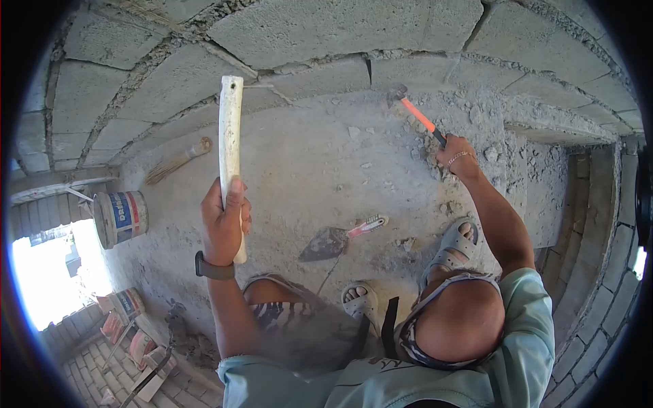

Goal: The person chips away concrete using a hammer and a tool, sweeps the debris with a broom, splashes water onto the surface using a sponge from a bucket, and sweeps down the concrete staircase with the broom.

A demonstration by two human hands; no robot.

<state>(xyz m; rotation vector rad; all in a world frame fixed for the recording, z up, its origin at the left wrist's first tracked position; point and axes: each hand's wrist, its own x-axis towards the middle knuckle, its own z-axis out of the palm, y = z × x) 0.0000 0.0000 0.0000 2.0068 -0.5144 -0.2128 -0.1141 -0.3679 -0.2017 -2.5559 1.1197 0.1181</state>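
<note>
My left hand [224,216] is wrapped round a whitish, slightly bent stick [231,129] with a small hole near its top end. The stick points up, well above the floor. Out to the right, my right hand [457,154] grips a hammer [420,115] by its orange and black handle. The dark hammer head is at the foot of the block wall, among grey rubble; whether it touches anything is hard to tell. Between my hands, nearer my feet, a pointed trowel [325,245] with a red and white handle lies on the floor.
A concrete block wall [340,27] rises in front. Broken chunks [445,207] litter the dusty floor [272,149]. A hand broom [178,160] and a labelled bucket [122,216] are at left. A step-like ledge [547,187] edges the right side. Bags [141,347] lie at lower left.
</note>
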